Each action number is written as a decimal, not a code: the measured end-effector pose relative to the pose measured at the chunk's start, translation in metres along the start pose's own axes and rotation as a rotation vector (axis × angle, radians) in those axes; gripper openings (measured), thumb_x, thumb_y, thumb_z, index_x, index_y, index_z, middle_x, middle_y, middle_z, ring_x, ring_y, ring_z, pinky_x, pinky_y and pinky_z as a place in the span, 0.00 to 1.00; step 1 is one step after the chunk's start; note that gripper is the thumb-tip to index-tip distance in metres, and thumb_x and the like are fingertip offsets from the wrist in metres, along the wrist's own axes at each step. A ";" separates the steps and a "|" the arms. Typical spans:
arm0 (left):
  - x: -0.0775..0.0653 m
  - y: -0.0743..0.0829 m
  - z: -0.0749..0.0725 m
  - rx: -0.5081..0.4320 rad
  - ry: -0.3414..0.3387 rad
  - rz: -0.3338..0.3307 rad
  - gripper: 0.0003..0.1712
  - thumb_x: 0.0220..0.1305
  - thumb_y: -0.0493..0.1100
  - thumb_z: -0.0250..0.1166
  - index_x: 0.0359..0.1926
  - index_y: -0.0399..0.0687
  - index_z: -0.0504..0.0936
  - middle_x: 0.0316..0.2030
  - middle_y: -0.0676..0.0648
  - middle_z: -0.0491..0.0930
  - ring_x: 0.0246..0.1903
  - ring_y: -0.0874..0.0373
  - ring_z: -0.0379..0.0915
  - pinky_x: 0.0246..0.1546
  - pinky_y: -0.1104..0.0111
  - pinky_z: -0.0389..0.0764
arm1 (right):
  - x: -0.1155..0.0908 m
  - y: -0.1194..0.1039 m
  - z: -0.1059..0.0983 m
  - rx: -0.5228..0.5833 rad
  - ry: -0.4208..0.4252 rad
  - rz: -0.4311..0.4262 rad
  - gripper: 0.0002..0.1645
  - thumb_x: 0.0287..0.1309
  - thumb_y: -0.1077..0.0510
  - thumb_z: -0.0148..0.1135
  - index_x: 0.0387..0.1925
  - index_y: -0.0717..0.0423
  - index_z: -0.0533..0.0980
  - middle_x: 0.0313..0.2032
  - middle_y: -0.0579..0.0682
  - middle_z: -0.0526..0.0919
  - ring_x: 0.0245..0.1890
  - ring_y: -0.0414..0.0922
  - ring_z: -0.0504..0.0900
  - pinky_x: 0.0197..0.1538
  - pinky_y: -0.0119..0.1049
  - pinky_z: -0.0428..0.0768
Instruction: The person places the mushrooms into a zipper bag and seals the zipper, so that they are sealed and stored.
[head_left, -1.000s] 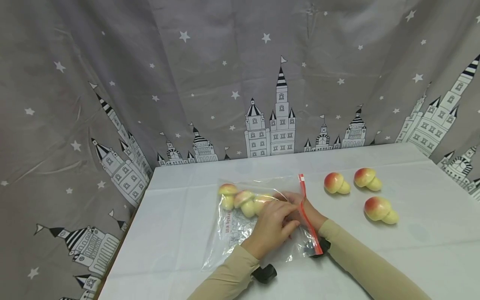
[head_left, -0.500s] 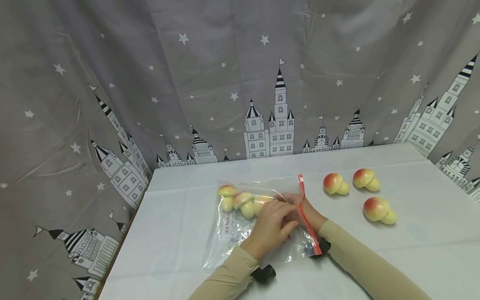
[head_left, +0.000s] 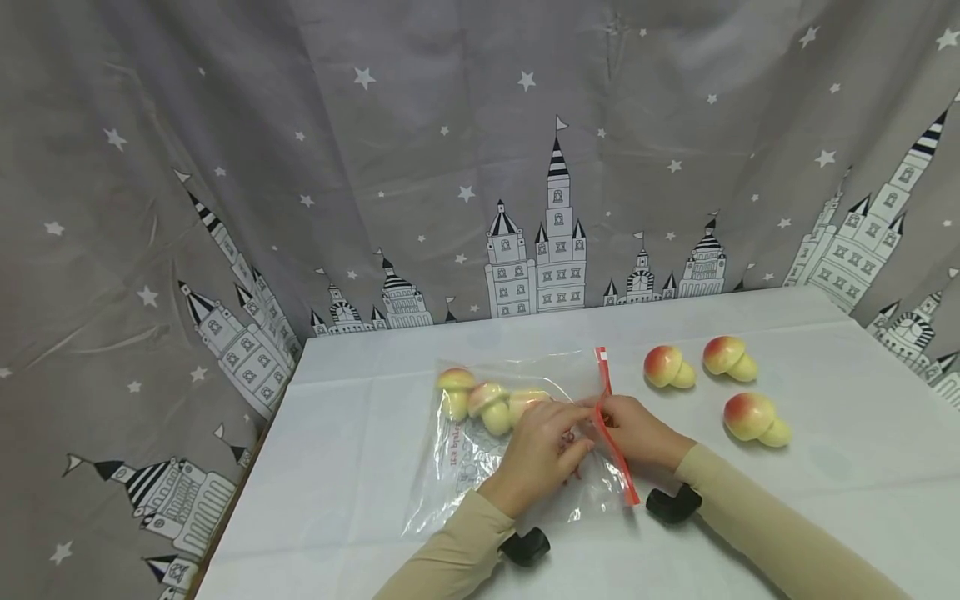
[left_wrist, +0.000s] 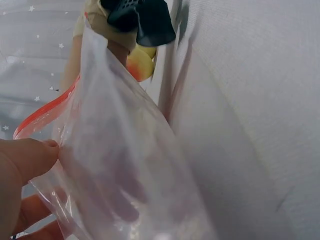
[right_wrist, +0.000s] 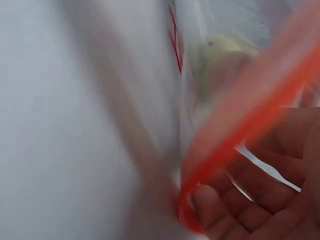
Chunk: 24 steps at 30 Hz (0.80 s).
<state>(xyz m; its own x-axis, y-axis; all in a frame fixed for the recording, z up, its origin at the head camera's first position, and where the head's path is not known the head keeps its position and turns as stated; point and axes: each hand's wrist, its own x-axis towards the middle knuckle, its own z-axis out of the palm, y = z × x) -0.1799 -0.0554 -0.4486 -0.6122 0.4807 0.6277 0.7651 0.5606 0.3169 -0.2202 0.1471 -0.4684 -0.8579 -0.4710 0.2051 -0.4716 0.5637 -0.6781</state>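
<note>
A clear zip bag [head_left: 431,492] with a red zip edge [head_left: 619,457] lies on the table. Inside, at its far left, toy mushrooms [head_left: 491,408] with yellow stems and red-yellow caps sit in a row. My left hand [head_left: 534,454] pinches the bag's film near the mouth; the left wrist view shows the thumb [left_wrist: 35,157] on one side and fingers behind it. My right hand [head_left: 645,432] is at the opening, its fingertips partly hidden by the zip edge. In the right wrist view its fingers [right_wrist: 260,187] are loosely bent behind the red strip, with no mushroom among them.
Three more toy mushrooms, one at the near right [head_left: 756,419], lie right of the bag on the white table [head_left: 360,433]. A grey curtain [head_left: 420,150] printed with castles and stars hangs behind. Black wrist cameras [head_left: 673,505] sit under the sleeves.
My right hand has drawn back to the right from inside the bag to its mouth. The left hand keeps its place on the bag, and the mushrooms stay put.
</note>
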 end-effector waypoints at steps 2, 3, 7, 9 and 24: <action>0.000 0.000 0.000 0.004 -0.002 -0.006 0.21 0.56 0.42 0.73 0.53 0.47 0.86 0.45 0.50 0.89 0.45 0.57 0.82 0.52 0.65 0.79 | -0.007 0.000 -0.007 -0.005 -0.011 0.002 0.11 0.62 0.65 0.62 0.45 0.60 0.84 0.48 0.56 0.89 0.46 0.45 0.86 0.50 0.36 0.84; 0.000 0.000 0.000 0.005 -0.004 -0.009 0.21 0.56 0.42 0.73 0.52 0.47 0.86 0.45 0.50 0.89 0.45 0.57 0.82 0.52 0.65 0.79 | -0.011 0.000 -0.010 -0.003 -0.018 0.007 0.11 0.63 0.65 0.62 0.46 0.58 0.84 0.48 0.54 0.89 0.46 0.44 0.86 0.49 0.35 0.85; 0.000 0.000 0.000 0.018 0.003 -0.015 0.21 0.55 0.42 0.74 0.51 0.47 0.86 0.43 0.50 0.89 0.43 0.57 0.81 0.52 0.65 0.79 | -0.027 0.002 -0.029 -0.015 -0.011 0.002 0.19 0.62 0.64 0.63 0.55 0.61 0.82 0.47 0.54 0.89 0.42 0.40 0.85 0.46 0.33 0.85; 0.000 -0.001 0.001 0.028 0.013 -0.014 0.20 0.54 0.42 0.74 0.50 0.47 0.87 0.42 0.50 0.89 0.43 0.56 0.82 0.52 0.64 0.79 | -0.036 0.002 -0.040 -0.032 0.024 0.014 0.21 0.62 0.64 0.64 0.56 0.63 0.81 0.48 0.56 0.89 0.41 0.37 0.85 0.44 0.32 0.84; 0.001 -0.003 0.004 0.046 0.069 -0.123 0.20 0.52 0.39 0.75 0.48 0.47 0.87 0.38 0.50 0.89 0.42 0.54 0.82 0.55 0.60 0.78 | -0.098 0.011 -0.117 -0.121 0.294 0.176 0.19 0.63 0.61 0.67 0.55 0.63 0.81 0.41 0.17 0.78 0.37 0.19 0.77 0.37 0.21 0.78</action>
<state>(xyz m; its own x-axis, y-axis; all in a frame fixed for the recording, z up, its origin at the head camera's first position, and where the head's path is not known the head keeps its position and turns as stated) -0.1834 -0.0534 -0.4519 -0.6846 0.3597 0.6340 0.6739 0.6438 0.3625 -0.1653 0.2787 -0.4129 -0.9417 -0.1539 0.2990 -0.3170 0.7033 -0.6363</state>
